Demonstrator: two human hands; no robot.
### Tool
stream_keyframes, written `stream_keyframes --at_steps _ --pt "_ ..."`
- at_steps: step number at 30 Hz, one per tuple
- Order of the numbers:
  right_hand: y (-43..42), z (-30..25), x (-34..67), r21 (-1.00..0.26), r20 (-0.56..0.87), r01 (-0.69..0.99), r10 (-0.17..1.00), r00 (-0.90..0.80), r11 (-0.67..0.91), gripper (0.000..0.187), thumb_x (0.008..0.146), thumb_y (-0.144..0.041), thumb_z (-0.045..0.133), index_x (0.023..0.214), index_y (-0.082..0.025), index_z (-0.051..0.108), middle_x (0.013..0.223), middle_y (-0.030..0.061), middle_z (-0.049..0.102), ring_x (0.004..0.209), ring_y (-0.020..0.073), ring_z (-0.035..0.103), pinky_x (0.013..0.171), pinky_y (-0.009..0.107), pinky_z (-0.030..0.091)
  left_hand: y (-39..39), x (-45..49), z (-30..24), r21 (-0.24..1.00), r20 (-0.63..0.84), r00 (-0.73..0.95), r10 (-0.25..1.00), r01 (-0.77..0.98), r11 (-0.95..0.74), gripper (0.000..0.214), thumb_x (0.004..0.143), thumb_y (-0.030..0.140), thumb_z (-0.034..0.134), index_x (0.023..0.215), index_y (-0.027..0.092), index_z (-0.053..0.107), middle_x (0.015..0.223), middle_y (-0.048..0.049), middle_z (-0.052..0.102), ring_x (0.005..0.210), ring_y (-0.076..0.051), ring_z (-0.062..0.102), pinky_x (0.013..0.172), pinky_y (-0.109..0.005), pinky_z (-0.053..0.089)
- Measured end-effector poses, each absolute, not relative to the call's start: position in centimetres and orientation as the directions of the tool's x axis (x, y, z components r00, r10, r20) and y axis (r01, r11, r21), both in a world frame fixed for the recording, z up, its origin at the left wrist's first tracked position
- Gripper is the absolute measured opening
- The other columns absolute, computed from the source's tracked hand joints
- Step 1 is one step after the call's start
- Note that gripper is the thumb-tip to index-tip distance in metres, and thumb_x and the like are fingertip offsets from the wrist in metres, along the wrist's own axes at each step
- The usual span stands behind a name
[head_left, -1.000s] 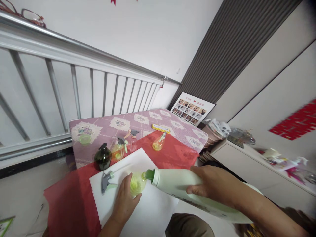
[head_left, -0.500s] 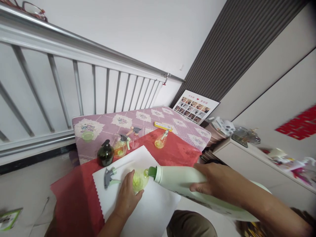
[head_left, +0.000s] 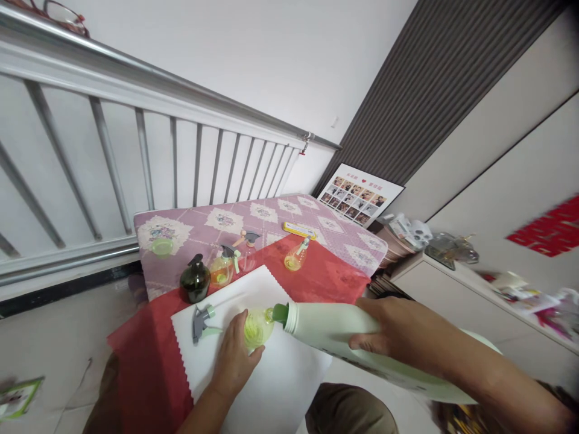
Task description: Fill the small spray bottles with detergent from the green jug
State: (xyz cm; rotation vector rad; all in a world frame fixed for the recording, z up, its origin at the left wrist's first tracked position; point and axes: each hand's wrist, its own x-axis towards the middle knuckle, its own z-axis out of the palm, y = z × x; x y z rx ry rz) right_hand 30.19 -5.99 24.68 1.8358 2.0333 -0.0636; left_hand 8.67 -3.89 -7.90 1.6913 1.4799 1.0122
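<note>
While gripping small round clear-yellow plastic bottle (head_left: 256, 327) on white scalloped sheet (head_left: 284, 386) with left hand (head_left: 233, 357), still tilting big white plastic jug (head_left: 330, 328) with right hand (head_left: 394, 333) clamped round it, keeping green spout (head_left: 279, 313) at bottle mouth; continuing pour unchanged.

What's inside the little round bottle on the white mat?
Yellow-green liquid shows through the small clear bottle, with the green spout of the big white bottle at its mouth. The left hand covers its near side, so how full it is cannot be seen.
</note>
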Motion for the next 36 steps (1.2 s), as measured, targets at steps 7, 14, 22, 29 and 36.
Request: stream_keyframes --at_steps 7,14,22,29,36 --pt "-6.1 24.3 30.6 0.169 -0.333 0.978 0.941 -0.061 0.124 0.033 0.082 -0.054 0.066 0.096 -0.024 0.069 0.093 0.0110 0.078 0.082 0.0320 0.071 0.064 0.032 0.040 -4.0 8.7 -7.8 0.869 0.133 0.052 0.990 0.475 -0.141 0.079 0.074 0.028 0.061 0.145 0.016 0.027 0.148 -0.0171 0.046 0.141 -0.031 0.043 0.118 -0.052 0.039" --pt "-6.6 21.7 33.2 -0.238 -0.358 0.971 0.930 -0.081 -0.007 0.031 0.077 -0.043 0.071 0.098 -0.020 0.071 0.097 0.0090 0.079 0.087 0.0285 0.072 0.070 0.029 0.052 -3.9 8.7 -8.3 0.866 0.147 0.038 0.988 0.478 -0.147 0.077 0.075 0.027 0.061 0.144 0.017 0.028 0.149 -0.0172 0.046 0.141 -0.032 0.043 0.117 -0.054 0.039" --pt "-6.0 20.1 35.7 -0.741 -0.203 0.656 0.979 -0.019 -0.141 0.038 0.072 -0.048 0.074 0.100 -0.023 0.073 0.096 0.0074 0.080 0.089 0.0341 0.073 0.073 0.040 0.058 -4.0 9.0 -8.6 0.872 0.145 0.001 0.989 0.472 -0.129 0.076 0.072 0.026 0.062 0.141 0.015 0.032 0.146 -0.0181 0.049 0.139 -0.033 0.046 0.116 -0.053 0.041" --pt "-3.1 15.5 33.7 -0.817 0.146 0.573 0.939 0.312 -0.064 0.032 0.069 -0.050 0.072 0.077 -0.019 0.068 0.049 -0.0062 0.055 0.048 0.0164 0.053 0.050 0.028 0.042 -3.9 9.2 -8.5 0.878 0.088 0.012 0.996 0.472 -0.083 0.079 0.071 0.028 0.059 0.141 0.011 0.029 0.149 -0.0222 0.045 0.142 -0.034 0.042 0.119 -0.053 0.038" --pt "-0.1 7.0 29.1 -0.897 0.252 0.440 0.849 0.464 0.025 0.040 0.074 -0.051 0.064 0.096 -0.017 0.064 0.080 0.0066 0.073 0.074 0.0265 0.067 0.066 0.036 0.053 -3.7 9.5 -9.3 0.875 0.106 -0.022 0.994 0.477 -0.083 0.081 0.067 0.028 0.058 0.141 0.012 0.029 0.149 -0.0210 0.047 0.141 -0.033 0.044 0.119 -0.049 0.038"
